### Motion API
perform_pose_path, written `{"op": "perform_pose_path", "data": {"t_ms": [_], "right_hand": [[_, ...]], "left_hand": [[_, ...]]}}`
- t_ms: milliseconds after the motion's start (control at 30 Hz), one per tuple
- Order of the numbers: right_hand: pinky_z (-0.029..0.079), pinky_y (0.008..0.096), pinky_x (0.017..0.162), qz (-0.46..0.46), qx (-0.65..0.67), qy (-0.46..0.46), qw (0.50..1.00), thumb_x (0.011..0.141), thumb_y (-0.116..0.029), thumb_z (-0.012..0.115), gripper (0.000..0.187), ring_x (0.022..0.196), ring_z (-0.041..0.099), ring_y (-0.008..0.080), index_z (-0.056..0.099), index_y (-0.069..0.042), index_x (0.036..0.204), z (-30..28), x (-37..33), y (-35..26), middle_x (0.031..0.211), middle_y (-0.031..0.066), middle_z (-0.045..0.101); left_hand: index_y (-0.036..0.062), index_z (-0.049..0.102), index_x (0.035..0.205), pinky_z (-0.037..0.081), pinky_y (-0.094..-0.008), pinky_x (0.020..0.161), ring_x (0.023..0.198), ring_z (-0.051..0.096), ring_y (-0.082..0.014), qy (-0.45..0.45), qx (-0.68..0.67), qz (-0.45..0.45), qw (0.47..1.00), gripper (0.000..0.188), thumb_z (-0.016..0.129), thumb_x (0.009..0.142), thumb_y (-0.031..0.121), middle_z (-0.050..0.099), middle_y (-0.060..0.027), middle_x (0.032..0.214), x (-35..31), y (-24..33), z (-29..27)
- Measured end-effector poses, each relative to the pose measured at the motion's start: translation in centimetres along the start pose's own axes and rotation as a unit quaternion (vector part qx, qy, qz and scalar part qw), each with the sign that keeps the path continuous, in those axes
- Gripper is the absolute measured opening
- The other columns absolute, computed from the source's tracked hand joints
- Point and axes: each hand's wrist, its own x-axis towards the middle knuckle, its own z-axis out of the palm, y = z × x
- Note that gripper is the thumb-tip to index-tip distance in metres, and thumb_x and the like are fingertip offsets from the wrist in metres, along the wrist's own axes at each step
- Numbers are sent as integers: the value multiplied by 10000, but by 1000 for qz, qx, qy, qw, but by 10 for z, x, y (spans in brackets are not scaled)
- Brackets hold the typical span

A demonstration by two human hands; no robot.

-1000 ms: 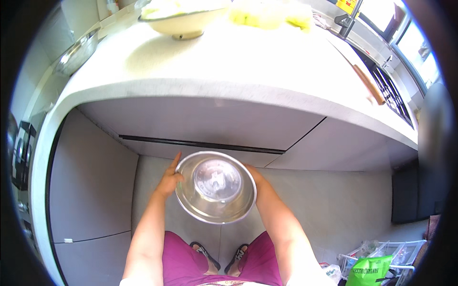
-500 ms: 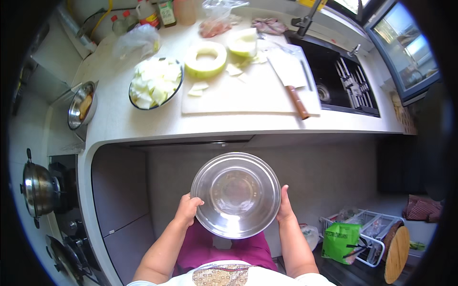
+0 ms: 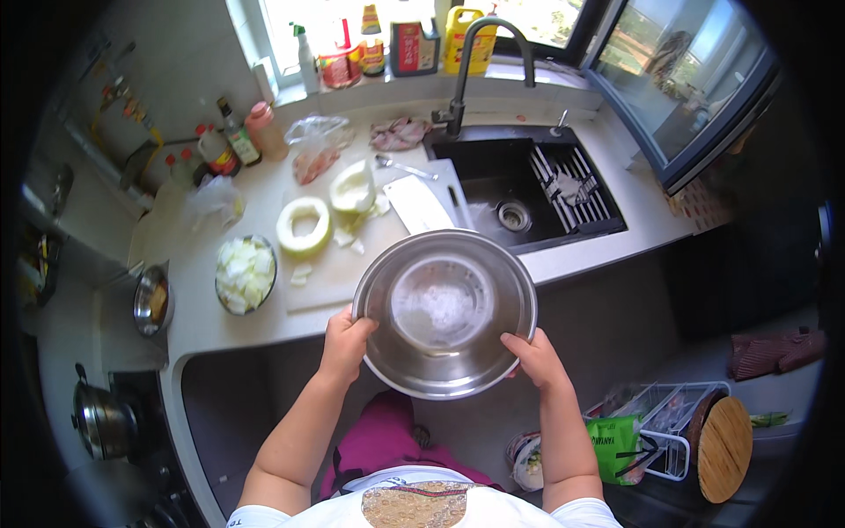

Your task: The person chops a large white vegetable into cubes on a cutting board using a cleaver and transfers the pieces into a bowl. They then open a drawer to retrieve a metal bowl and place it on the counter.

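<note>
A wide stainless steel basin [image 3: 444, 374] is held out in front of me over the counter's front edge, with nothing visible inside it. My left hand [image 3: 346, 343] grips its left rim, thumb over the edge. On the right side my right hand [image 3: 539, 359] pinches the rim in the same way. Past the basin lies a white cutting board [image 3: 330, 286], partly hidden by it. On the board are a hollow pale-green melon ring [image 3: 288, 231], another melon chunk [image 3: 352, 187], some scraps and a cleaver blade [image 3: 415, 207], its handle hidden behind the basin.
A bowl of cut melon pieces [image 3: 246, 275] stands left of the board. Right of it is a black sink [image 3: 493, 167] with a tall faucet [image 3: 458, 101]. An open window [image 3: 687, 97] juts in at right. A steel pot [image 3: 104, 422] sits on the stove.
The basin and both hands have moved forward and up to the counter edge. My view has turned toward the sink and window, and my right thumb now lies over the rim.
</note>
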Motion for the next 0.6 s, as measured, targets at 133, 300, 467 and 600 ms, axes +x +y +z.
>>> {"op": "perform_pose_path", "data": {"t_ms": [133, 300, 467, 600], "right_hand": [[481, 269, 451, -126, -6, 106, 986, 905, -142, 577, 188, 533, 583, 116, 646, 33, 907, -40, 54, -27, 697, 55, 631], [506, 305, 788, -285, -227, 264, 893, 931, -133, 558, 453, 907, 689, 231, 487, 6, 1356, -95, 108, -57, 1011, 195, 692], [514, 304, 782, -488, -339, 339, 729, 890, -95, 631, 672, 915, 676, 214, 333, -76, 1492, -138, 158, -71, 1101, 146, 684], [506, 323, 848, -495, -337, 335, 727, 906, -71, 603, 624, 990, 661, 226, 359, -81, 1480, -167, 183, -74, 1201, 174, 640]], "left_hand": [[27, 662, 967, 422, -245, 693, 753, 526, -86, -67, 10, 71, 995, 125, 585, 885, 81, 630, 0, 875, 98, 18, 53], [14, 624, 1205, 457, -265, 888, 979, 597, -118, -125, 93, 177, 972, 281, 569, 935, 69, 674, -56, 1103, 221, 22, 123], [27, 626, 1227, 471, -283, 923, 1055, 633, -177, -165, 101, 244, 950, 356, 624, 871, 27, 686, -116, 1136, 277, 35, 168], [31, 625, 1233, 469, -268, 924, 1038, 628, -146, -178, 66, 222, 956, 391, 656, 844, 18, 690, -94, 1126, 295, 36, 188]]}}
